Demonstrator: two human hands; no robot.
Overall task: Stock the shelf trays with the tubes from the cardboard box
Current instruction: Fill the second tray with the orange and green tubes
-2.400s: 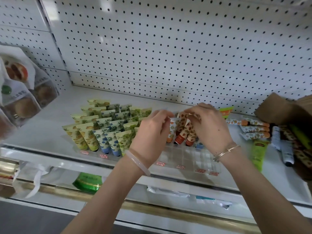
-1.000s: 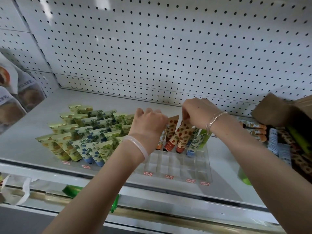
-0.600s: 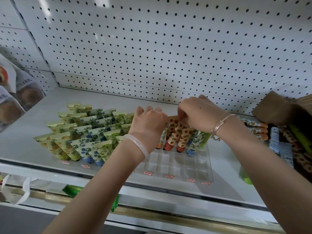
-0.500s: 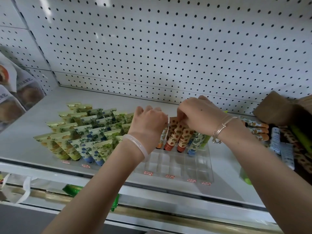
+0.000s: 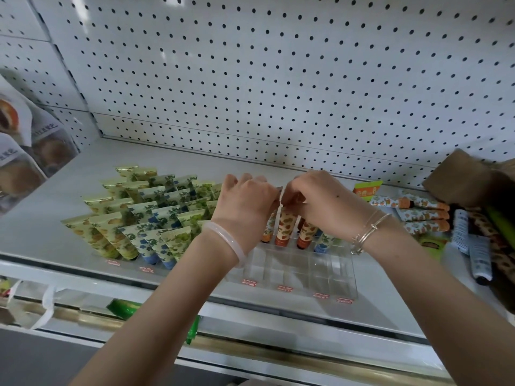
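Right hand point(image 5: 320, 203) pinches the crimped top of an orange-capped tube point(image 5: 284, 227) standing in the clear tray point(image 5: 320, 274); left hand point(image 5: 245, 203) curls over neighbouring tube tops, its grip hidden. Cardboard box point(image 5: 462, 176) stands at the shelf's right end, with three loose tubes point(image 5: 420, 215) lying beside it. Four caps show in the tray: three orange, one blue. Four red price tags point(image 5: 284, 287) are unreadable.

Orange fruit-print tubes point(image 5: 284, 225), clear tray point(image 5: 301, 270)
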